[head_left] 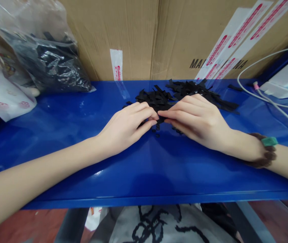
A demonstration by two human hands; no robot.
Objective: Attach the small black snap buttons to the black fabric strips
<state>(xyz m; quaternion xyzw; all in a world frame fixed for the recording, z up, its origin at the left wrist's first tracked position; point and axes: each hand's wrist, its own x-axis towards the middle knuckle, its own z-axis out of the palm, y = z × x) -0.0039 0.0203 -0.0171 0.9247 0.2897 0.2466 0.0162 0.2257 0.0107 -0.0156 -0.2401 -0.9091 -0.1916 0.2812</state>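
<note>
The table [138,177] has a shiny blue top, light glinting off it in patches; toward the back, around the middle, lies a loose heap of black strips [156,96], with a second heap [186,87] right up against it on the right; a few black crumbs [157,135] sit just in front; a clear plastic bag [60,64] of black stuff slumps at the back left; a lone black strip [235,87] lies off to the right.
</note>
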